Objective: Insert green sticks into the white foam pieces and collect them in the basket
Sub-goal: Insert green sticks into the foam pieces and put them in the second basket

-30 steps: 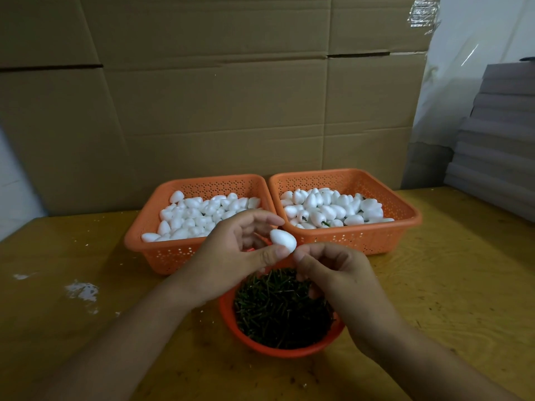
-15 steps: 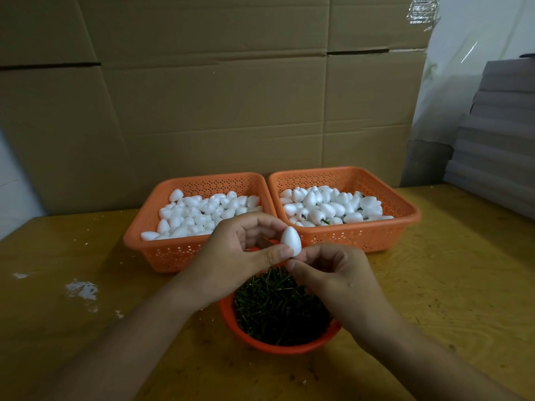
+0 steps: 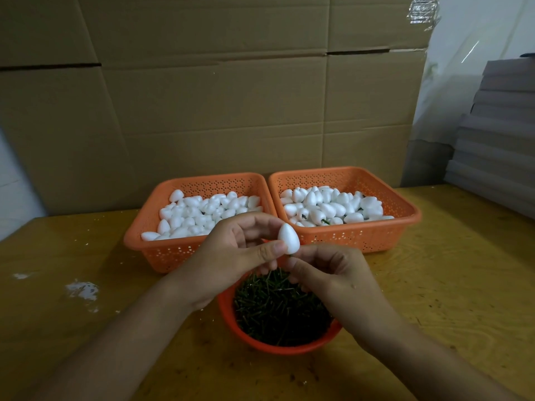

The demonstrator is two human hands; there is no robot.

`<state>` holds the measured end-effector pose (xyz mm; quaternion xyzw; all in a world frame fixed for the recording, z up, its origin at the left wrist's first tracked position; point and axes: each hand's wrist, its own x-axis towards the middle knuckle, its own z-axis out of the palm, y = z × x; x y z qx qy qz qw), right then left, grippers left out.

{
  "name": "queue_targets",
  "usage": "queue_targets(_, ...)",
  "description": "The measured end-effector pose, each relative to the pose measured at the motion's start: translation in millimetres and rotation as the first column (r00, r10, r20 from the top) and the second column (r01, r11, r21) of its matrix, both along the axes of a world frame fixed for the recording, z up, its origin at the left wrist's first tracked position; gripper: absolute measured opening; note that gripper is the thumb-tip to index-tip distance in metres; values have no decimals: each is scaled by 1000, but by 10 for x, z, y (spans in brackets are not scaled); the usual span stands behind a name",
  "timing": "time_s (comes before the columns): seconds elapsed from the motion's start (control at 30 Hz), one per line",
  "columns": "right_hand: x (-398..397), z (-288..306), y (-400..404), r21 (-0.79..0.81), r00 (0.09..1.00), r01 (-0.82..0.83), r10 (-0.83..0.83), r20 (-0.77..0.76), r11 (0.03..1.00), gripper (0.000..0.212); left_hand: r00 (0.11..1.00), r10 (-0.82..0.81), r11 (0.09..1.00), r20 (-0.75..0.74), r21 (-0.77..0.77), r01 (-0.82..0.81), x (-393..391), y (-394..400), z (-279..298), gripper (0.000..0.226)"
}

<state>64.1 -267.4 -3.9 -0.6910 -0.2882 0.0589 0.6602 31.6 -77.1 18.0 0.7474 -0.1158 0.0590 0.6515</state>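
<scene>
My left hand (image 3: 231, 253) pinches a white egg-shaped foam piece (image 3: 288, 238) between thumb and fingers, pointed end up. My right hand (image 3: 330, 273) sits just below it, fingers curled, pinching a green stick (image 3: 288, 257) at the foam's base; only a sliver of the stick shows. Beneath both hands is a round orange bowl (image 3: 260, 340) full of green sticks (image 3: 278, 308). Behind stand two orange baskets: the left basket (image 3: 173, 253) holds plain foam pieces, the right basket (image 3: 376, 235) holds foam pieces, some with green sticks.
Everything rests on a yellow wooden table (image 3: 448, 285) with white foam crumbs (image 3: 82, 290) at the left. A cardboard wall (image 3: 217, 96) stands close behind the baskets. Stacked grey sheets (image 3: 498, 134) rise at the right edge.
The foam piece has turned from lying sideways to pointed end up, and my right hand has come up against its base.
</scene>
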Motion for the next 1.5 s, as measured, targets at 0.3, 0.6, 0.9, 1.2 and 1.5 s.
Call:
queue_targets(0.3, 30, -36, 9, -58, 991, 133, -131, 29, 989, 12, 999, 2, 1000, -40, -26, -3, 3, 14, 8, 28)
queue_targets(0.6, 34, -85, -4, -86, 983, 141, -129, 131, 986, 13, 1000, 10, 999, -13, 38, -10, 18, 0, -39, 27)
queue_targets(0.9, 50, -105, -10, -106, 984, 98, -81, 158, 990, 16, 999, -20, 1000, -29, 12, 20, 23, -4, -58, 24)
queue_targets(1.2, 81, -152, 6, -134, 975, 175, -153, 159, 975, 9, 999, 42, 998, -18, 57, -41, 24, 11, -40, 26)
queue_targets(1.5, 114, -150, -2, -116, 933, 329, -304, 190, 937, 11, 995, 83, 991, -57, 113, -76, 43, 45, -44, 30)
